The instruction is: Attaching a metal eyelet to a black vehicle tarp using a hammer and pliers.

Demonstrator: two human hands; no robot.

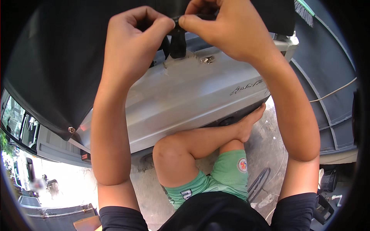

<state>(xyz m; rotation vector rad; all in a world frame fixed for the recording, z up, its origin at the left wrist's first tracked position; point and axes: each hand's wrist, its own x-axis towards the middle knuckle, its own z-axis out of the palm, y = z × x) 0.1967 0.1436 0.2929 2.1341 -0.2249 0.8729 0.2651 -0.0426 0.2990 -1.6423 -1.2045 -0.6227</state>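
Note:
Both of my hands are raised at the top of the view, their thumb tips almost meeting. My left hand (133, 40) is closed in a pinch on a thin black strip (176, 20), whose kind I cannot make out. From the other side my right hand (227, 29) pinches the same strip; its fingers are partly cut off by the upper edge. Just below hangs a short black tab (178, 45), in front of a silver vehicle panel (185, 92). A black cover (58, 61) spreads over the vehicle on the left.
A metal eyelet (71, 130) sits at the cover's lower corner. My crossed bare legs (173, 158) rest on the concrete floor (266, 138) close to the panel. At right stands a grey metal wall (323, 77) with a brush (305, 13) at its top.

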